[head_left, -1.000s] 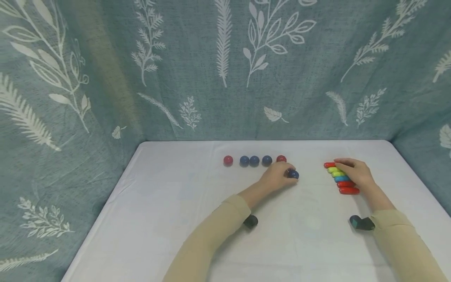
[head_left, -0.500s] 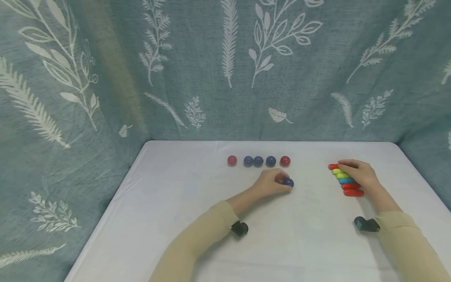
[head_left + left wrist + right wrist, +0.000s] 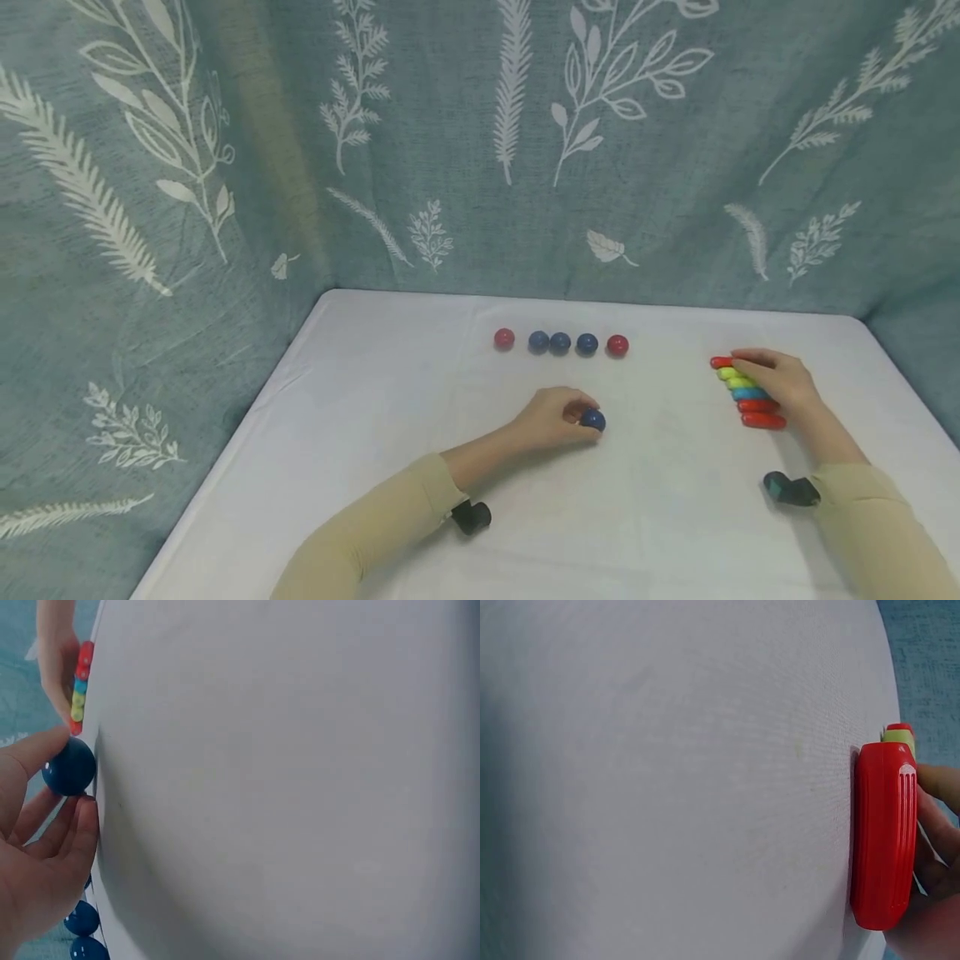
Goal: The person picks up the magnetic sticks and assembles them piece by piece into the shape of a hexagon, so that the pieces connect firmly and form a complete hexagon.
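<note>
The left hand [image 3: 551, 418] pinched a glossy blue ball [image 3: 592, 420] between thumb and fingertips, with the thumb on the side nearer the person; whether the ball touched the white table covering [image 3: 637, 533] beneath could not be told. Beyond it, near the far edge, five more balls stood in a line: a red ball [image 3: 504, 338] at the left end, then a pair of blue balls [image 3: 538, 342] very close to each other, another blue ball [image 3: 587, 344], and a second red ball [image 3: 617, 346] at the right end. Well to the right, the right hand [image 3: 780, 385] lay over a slanting row of six small elongated plastic sticks, its fingers reaching toward the far end; whether they pinched any stick could not be told. From far to near the row ran a red stick [image 3: 721, 362], two yellow-green sticks [image 3: 727, 374], a blue stick [image 3: 747, 394] and two more red ones, packed side by side. The right wrist view showed the nearest red stick [image 3: 885, 836] with ribbed sides, the fingers behind it. Both sleeves [image 3: 375, 525] were beige, a black wrist camera [image 3: 472, 517] jutting from each cuff. A grey-green curtain [image 3: 450, 125] with white leaf prints hung behind.
</note>
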`<state>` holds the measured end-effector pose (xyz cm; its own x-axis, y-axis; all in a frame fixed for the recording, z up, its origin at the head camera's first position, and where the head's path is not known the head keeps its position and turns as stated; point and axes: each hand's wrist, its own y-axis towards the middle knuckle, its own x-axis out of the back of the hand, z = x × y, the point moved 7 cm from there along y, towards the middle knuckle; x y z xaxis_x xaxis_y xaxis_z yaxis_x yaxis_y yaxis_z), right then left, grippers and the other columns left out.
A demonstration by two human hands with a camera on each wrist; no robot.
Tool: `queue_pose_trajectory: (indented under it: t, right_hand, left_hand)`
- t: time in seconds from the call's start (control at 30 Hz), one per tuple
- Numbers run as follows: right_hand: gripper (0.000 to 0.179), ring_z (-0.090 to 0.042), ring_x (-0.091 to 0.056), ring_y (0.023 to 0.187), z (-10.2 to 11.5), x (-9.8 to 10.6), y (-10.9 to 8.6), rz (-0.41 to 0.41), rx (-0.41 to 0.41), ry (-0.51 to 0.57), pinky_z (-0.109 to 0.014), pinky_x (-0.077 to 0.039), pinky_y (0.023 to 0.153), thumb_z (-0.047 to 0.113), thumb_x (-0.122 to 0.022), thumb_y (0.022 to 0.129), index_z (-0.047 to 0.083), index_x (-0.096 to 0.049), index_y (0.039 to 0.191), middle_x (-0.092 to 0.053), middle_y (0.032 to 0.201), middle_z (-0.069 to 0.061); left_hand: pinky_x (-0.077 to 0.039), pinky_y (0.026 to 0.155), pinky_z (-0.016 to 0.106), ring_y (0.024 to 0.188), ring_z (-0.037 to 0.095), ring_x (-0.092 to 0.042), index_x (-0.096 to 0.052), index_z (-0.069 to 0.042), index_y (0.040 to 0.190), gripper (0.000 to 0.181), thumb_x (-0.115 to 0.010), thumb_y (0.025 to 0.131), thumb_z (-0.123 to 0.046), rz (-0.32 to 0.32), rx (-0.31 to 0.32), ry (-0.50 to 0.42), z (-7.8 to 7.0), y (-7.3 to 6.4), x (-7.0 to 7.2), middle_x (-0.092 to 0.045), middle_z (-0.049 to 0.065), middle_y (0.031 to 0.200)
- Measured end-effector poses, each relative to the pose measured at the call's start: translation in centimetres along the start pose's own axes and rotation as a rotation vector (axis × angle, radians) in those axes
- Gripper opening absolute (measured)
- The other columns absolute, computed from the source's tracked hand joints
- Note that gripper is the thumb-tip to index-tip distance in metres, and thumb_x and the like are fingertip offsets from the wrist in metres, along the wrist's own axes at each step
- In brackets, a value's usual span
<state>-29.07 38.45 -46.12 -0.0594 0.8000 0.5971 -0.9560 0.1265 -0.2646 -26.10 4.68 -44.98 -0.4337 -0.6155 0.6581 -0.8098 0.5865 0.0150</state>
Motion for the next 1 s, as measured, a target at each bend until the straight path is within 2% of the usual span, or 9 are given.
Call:
queue_pose_trajectory:
  t: [0.23,0.53,0.73,0.83,1.0]
  right_hand:
    - [0.071,-0.036,-0.045,0.103,-0.3,0.3,0.1,-0.01,-0.022,-0.006,-0.019,-0.046,0.062,0.049,-0.045,0.099,-0.003,-0.037,0.146,-0.036,0.14,-0.033]
    - [0.069,-0.04,-0.043,0.105,0.2,0.5,-0.2,0.014,-0.012,-0.043,-0.016,-0.042,0.059,0.046,-0.043,0.101,-0.007,-0.034,0.145,-0.034,0.139,-0.035]
    - [0.07,-0.041,-0.043,0.106,0.5,0.5,-0.1,0.035,-0.018,-0.052,-0.016,-0.042,0.06,0.045,-0.045,0.1,-0.007,-0.034,0.145,-0.034,0.139,-0.035]
    - [0.07,-0.042,-0.042,0.108,0.6,0.4,0.1,0.051,-0.008,-0.056,-0.022,-0.044,0.067,0.046,-0.047,0.1,-0.007,-0.035,0.145,-0.034,0.139,-0.035]
    - [0.073,-0.044,-0.039,0.113,0.4,0.3,0.7,0.066,-0.016,-0.079,-0.039,-0.044,0.081,0.049,-0.047,0.099,-0.006,-0.036,0.145,-0.032,0.142,-0.035]
  left_hand:
    - [-0.048,0.082,0.017,0.096,0.01,-0.063,-0.069,-0.01,0.112,0.037,-0.081,0.08,-0.023,-0.015,0.01,-0.022,0.4,-2.3,0.9,-0.068,0.0,0.106]
    - [-0.049,0.085,0.019,0.103,0.019,-0.063,-0.066,-0.005,0.118,0.043,-0.081,0.08,-0.018,-0.045,0.044,-0.079,1.1,-4.9,1.8,-0.067,0.006,0.112]
    - [-0.05,0.083,0.019,0.1,0.02,-0.064,-0.068,-0.003,0.113,0.039,-0.081,0.079,-0.015,-0.079,0.06,-0.144,2.0,-7.0,2.6,-0.066,0.005,0.106]
    - [-0.051,0.082,0.019,0.096,0.018,-0.064,-0.067,-0.005,0.112,0.037,-0.081,0.079,-0.016,-0.093,0.087,-0.154,2.6,-8.2,3.1,-0.065,0.002,0.102]
    - [-0.052,0.082,0.022,0.094,0.016,-0.063,-0.066,-0.008,0.113,0.039,-0.08,0.08,-0.021,-0.111,0.127,-0.132,3.5,-10.2,4.0,-0.064,-0.002,0.099]
